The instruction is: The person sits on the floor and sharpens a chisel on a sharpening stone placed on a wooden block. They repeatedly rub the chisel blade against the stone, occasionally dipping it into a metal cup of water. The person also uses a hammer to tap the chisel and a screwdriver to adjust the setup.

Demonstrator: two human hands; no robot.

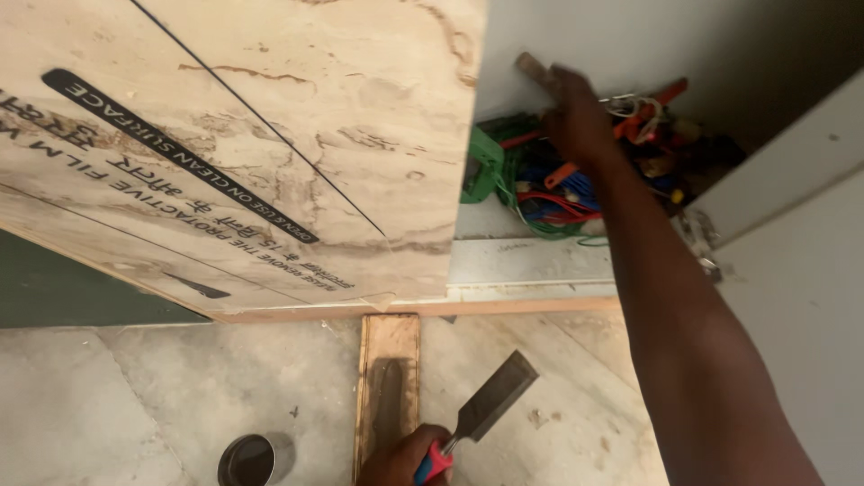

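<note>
- Gripping a chisel (490, 400) by its red handle, my left hand (400, 459) is closed, low over the floor.
- My right hand (576, 112) pinches a wooden-handled tool (533, 68) above a cabinet's tool clutter (558, 193).
- Risk, I judge: tangled cords snag; chisel blade swings unattended.

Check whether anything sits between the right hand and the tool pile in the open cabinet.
Nothing visible does. The right hand is already at the tangled pile of tools and wires, fingers on a brownish wooden piece against the cabinet's back wall.

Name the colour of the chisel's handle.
Red with a blue band, on the chisel in the left hand; head view.
</note>
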